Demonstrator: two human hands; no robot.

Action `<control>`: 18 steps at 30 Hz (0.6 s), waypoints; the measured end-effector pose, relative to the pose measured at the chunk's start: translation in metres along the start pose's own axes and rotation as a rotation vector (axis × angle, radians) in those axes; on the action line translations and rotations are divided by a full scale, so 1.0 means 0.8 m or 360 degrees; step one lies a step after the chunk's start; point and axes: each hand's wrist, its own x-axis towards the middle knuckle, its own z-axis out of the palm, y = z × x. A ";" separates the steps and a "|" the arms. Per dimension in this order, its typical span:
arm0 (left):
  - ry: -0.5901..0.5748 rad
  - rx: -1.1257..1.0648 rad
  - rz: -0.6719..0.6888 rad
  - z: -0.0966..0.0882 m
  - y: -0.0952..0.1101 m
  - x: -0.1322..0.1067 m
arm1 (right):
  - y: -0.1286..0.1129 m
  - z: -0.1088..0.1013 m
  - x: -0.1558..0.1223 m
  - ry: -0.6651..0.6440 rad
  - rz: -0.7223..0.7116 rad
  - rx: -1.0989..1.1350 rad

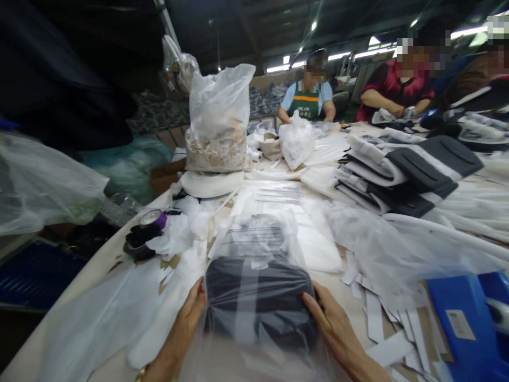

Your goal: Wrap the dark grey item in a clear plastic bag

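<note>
In front of me lies a dark grey, round-cornered case inside a clear plastic bag. A pale band runs down the middle of the case. My left hand grips the left side through the plastic. On the right edge my right hand holds on, its thumb lying on top of the case. Fingers of both hands are partly hidden at the sides. Beyond the case, still under the plastic, shows a smaller dark piece that is too blurred to name.
Folded dark grey pieces are stacked at the right. White strips and a blue folder-like thing lie near my right arm. Tape rolls sit at the left; a large filled plastic sack stands behind. Several people work across the table.
</note>
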 end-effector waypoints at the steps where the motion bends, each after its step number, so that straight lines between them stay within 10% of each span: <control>1: -0.0004 -0.0154 -0.0119 -0.006 -0.002 -0.001 | 0.004 -0.003 -0.002 -0.0006 0.0027 0.0007; 10: 0.0040 -0.0341 -0.0343 0.003 -0.031 0.005 | 0.030 0.000 -0.013 0.0015 -0.0009 -0.0111; 18: -0.0091 -0.0200 -0.0266 0.010 -0.008 0.015 | 0.023 0.010 -0.015 0.0168 -0.0141 -0.0175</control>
